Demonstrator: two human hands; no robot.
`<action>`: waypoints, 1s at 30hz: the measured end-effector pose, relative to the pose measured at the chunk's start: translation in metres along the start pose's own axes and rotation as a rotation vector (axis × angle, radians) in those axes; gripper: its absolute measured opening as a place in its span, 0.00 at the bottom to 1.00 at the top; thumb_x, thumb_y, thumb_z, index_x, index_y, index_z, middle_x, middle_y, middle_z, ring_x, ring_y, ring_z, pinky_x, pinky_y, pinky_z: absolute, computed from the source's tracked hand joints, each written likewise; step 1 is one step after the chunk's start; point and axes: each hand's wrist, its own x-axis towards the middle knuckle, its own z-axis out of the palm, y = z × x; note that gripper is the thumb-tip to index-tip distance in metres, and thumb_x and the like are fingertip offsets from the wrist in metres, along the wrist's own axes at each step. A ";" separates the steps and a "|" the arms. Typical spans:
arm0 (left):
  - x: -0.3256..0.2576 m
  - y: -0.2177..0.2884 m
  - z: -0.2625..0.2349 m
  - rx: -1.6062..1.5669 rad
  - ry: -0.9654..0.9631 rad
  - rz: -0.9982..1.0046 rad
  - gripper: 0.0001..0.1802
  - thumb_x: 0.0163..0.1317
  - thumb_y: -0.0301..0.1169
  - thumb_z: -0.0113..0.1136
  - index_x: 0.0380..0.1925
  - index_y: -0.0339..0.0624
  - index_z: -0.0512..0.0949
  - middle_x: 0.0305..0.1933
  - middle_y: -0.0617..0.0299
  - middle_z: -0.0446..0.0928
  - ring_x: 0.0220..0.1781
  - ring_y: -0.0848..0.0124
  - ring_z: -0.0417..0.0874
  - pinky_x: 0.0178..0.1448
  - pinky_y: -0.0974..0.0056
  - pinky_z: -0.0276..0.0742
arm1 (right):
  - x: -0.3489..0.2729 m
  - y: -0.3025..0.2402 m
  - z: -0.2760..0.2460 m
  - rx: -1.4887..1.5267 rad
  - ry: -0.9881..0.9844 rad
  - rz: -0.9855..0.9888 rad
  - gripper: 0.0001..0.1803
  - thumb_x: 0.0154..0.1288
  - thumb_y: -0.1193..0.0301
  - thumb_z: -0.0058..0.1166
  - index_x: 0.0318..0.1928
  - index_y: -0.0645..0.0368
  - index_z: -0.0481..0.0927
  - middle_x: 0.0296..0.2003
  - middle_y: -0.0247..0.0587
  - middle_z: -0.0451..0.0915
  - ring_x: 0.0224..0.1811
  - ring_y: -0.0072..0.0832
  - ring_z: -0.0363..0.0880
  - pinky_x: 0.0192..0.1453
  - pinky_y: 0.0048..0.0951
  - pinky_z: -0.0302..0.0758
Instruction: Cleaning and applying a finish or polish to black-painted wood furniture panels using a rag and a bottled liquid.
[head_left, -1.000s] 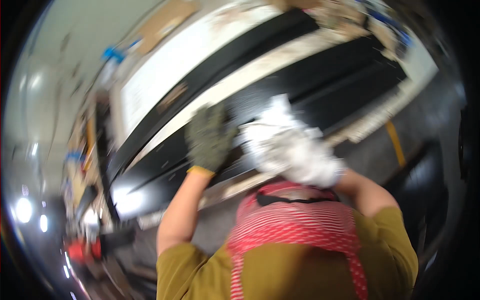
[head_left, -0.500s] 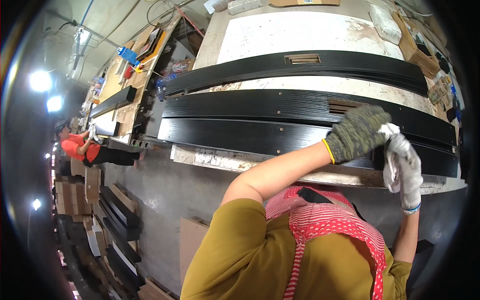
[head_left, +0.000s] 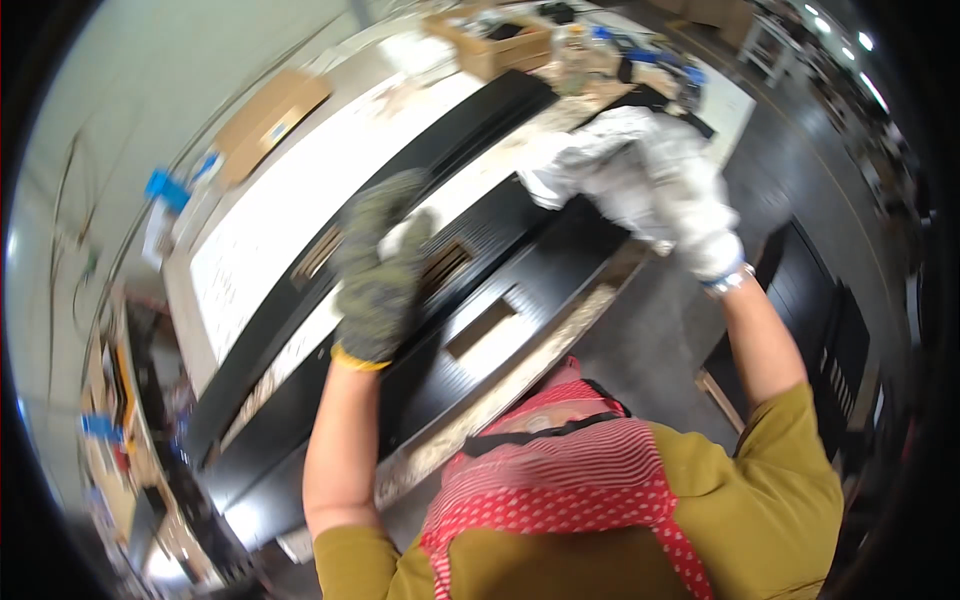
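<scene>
Both hands have swung up off the near edge: right hand (head_left: 690, 205) clenches a white rag (head_left: 590, 170) over the black panel's (head_left: 520, 270) far end. Left hand (head_left: 380, 275) rests open mid-panel, whose long axis runs toward the workbench's (head_left: 270, 240) far right corner.

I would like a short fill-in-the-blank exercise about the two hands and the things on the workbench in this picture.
1. The left hand wears a speckled dark ____ with a yellow cuff.
2. The right hand, in a white glove, holds a crumpled white ____.
3. The long panels lying on the workbench are ____ in colour.
4. At the far end of the workbench stands an open cardboard ____.

Missing words: glove; cloth; black; box
</scene>
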 end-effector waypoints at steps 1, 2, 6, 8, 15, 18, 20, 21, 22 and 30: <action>0.001 -0.002 -0.008 -0.105 0.069 -0.113 0.21 0.67 0.26 0.65 0.59 0.42 0.76 0.56 0.62 0.78 0.56 0.73 0.78 0.61 0.67 0.78 | 0.046 -0.082 -0.013 -0.548 -0.716 0.344 0.19 0.68 0.66 0.55 0.57 0.60 0.80 0.50 0.46 0.83 0.59 0.49 0.77 0.66 0.45 0.70; 0.006 0.007 -0.010 -0.051 0.066 -0.054 0.21 0.68 0.25 0.63 0.60 0.43 0.76 0.59 0.61 0.77 0.58 0.73 0.78 0.62 0.67 0.77 | 0.000 0.040 -0.007 -0.458 -0.328 -0.387 0.18 0.71 0.58 0.53 0.48 0.59 0.83 0.35 0.53 0.84 0.32 0.47 0.83 0.38 0.43 0.80; 0.011 0.004 0.012 0.034 0.085 0.010 0.16 0.67 0.23 0.62 0.55 0.37 0.78 0.53 0.57 0.80 0.50 0.72 0.82 0.53 0.67 0.81 | 0.036 0.041 -0.040 0.673 -0.014 0.439 0.20 0.74 0.56 0.51 0.45 0.61 0.82 0.28 0.44 0.81 0.33 0.25 0.85 0.35 0.27 0.78; 0.013 0.006 0.037 0.063 0.016 -0.001 0.15 0.66 0.22 0.62 0.53 0.36 0.79 0.52 0.56 0.80 0.53 0.68 0.81 0.58 0.64 0.79 | 0.041 0.062 -0.039 -0.004 -0.113 -0.074 0.17 0.71 0.58 0.51 0.37 0.59 0.84 0.24 0.42 0.79 0.29 0.34 0.81 0.33 0.38 0.77; 0.041 0.032 0.107 0.299 0.020 0.043 0.14 0.72 0.23 0.55 0.55 0.35 0.78 0.52 0.58 0.80 0.53 0.70 0.81 0.57 0.67 0.80 | 0.095 0.083 -0.050 -0.104 -0.579 -0.091 0.31 0.68 0.44 0.47 0.24 0.58 0.84 0.20 0.48 0.79 0.26 0.41 0.80 0.36 0.42 0.80; 0.049 0.032 0.120 0.311 0.147 -0.031 0.15 0.74 0.27 0.54 0.58 0.36 0.78 0.50 0.59 0.81 0.47 0.73 0.80 0.52 0.68 0.79 | 0.144 0.090 -0.066 -0.025 -0.513 0.108 0.34 0.72 0.44 0.41 0.25 0.60 0.83 0.21 0.50 0.80 0.25 0.41 0.82 0.37 0.45 0.82; 0.057 0.033 0.134 0.240 0.172 -0.107 0.15 0.72 0.27 0.56 0.56 0.36 0.78 0.48 0.59 0.81 0.42 0.76 0.79 0.46 0.70 0.78 | 0.141 0.105 -0.065 -0.398 -0.318 -0.455 0.23 0.70 0.51 0.48 0.27 0.51 0.85 0.22 0.36 0.82 0.27 0.30 0.84 0.27 0.34 0.81; 0.060 0.032 0.140 0.185 0.172 -0.127 0.14 0.70 0.26 0.58 0.54 0.35 0.79 0.47 0.59 0.82 0.41 0.76 0.79 0.43 0.72 0.77 | 0.142 0.119 -0.069 -0.203 -0.628 -0.239 0.22 0.71 0.51 0.48 0.29 0.52 0.85 0.21 0.35 0.82 0.25 0.30 0.83 0.26 0.34 0.81; 0.060 0.035 0.144 0.182 0.167 -0.187 0.15 0.70 0.27 0.58 0.55 0.36 0.79 0.47 0.60 0.82 0.41 0.78 0.79 0.42 0.73 0.76 | 0.148 0.129 -0.070 -0.186 -0.623 -0.233 0.22 0.71 0.51 0.48 0.29 0.52 0.85 0.21 0.35 0.82 0.25 0.30 0.83 0.26 0.34 0.81; 0.098 0.028 0.177 0.068 0.080 -0.080 0.69 0.47 0.49 0.81 0.79 0.49 0.41 0.79 0.53 0.56 0.71 0.46 0.65 0.69 0.45 0.70 | 0.189 0.125 -0.070 0.254 -0.630 -0.293 0.27 0.73 0.44 0.48 0.37 0.54 0.86 0.27 0.42 0.83 0.27 0.30 0.82 0.33 0.31 0.80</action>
